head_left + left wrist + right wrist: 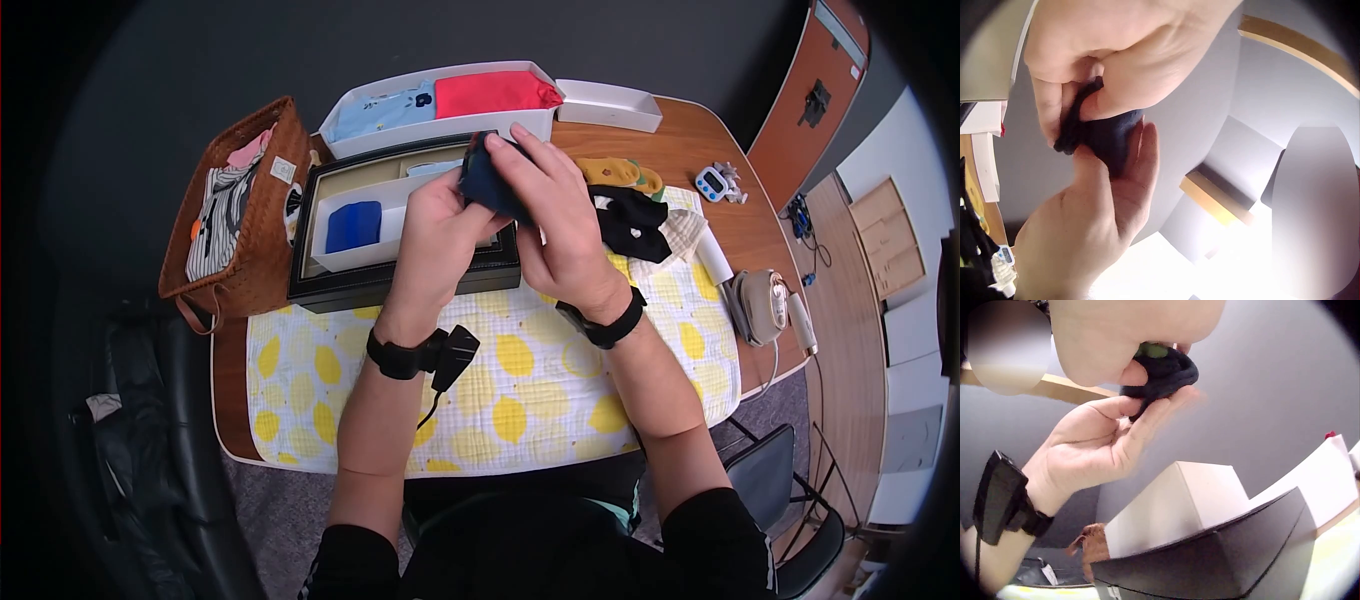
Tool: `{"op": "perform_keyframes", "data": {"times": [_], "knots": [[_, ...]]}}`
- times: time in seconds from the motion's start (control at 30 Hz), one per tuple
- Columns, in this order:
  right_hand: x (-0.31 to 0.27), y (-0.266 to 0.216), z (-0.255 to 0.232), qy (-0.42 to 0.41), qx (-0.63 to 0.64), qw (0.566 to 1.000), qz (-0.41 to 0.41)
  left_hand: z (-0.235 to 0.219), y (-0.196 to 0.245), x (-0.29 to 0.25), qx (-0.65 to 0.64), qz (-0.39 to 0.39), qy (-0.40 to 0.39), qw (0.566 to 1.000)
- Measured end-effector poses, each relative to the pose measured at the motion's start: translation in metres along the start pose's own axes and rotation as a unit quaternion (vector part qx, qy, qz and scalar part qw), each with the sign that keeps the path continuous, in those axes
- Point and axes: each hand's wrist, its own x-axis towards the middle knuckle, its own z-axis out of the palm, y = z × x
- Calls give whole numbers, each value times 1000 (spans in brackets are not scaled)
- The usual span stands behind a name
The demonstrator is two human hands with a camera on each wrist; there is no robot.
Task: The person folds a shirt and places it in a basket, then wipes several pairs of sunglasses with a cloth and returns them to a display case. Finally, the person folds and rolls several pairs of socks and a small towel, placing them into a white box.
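Observation:
A folded dark navy sock (490,187) is held between both hands above the open black case (405,292). My left hand (440,232) pinches it from the left, thumb and fingers around its edge. From the other side my right hand (562,208) grips it, its fingers lying over the top. In the right wrist view the sock (1169,370) shows a rolled shape and a green patch. Below the hands, a white box (340,262) sits in the case with a folded blue piece of clothing (354,226) inside.
A wicker basket (262,270) of clothes stands left. Behind, a long white box (350,143) holds light blue and red clothes, beside another white box (610,105). Mustard socks (610,172), black socks (632,225), a timer (711,184) and a beige appliance (757,308) lie right.

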Motion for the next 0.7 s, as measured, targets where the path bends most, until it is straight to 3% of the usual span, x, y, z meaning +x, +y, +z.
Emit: {"op": "perform_keyframes", "data": {"times": [0.17,0.23,0.37,0.43,0.47,0.53,0.6,0.7], "knots": [[-4,3,0,-38,-100,994,-33,-6,7,-1,7,14,-28,999],[-4,4,-3,-47,-115,991,-54,-8,12,-2,-72,-15,-82,994],[-4,6,-9,-58,-54,996,-32,-7,13,-5,-155,-33,-104,982],[-7,9,-9,-61,102,993,19,-9,-1,-1,-84,-35,-95,991],[-10,12,-8,-59,102,993,20,-11,-3,1,-82,-36,-95,991],[-12,18,-6,32,333,930,150,-14,-2,4,-115,-60,-90,987],[-10,20,-3,72,359,911,187,-10,2,3,-83,-39,-65,994],[-8,18,-6,-12,272,933,235,-6,-1,3,-59,-9,-32,998]]}}
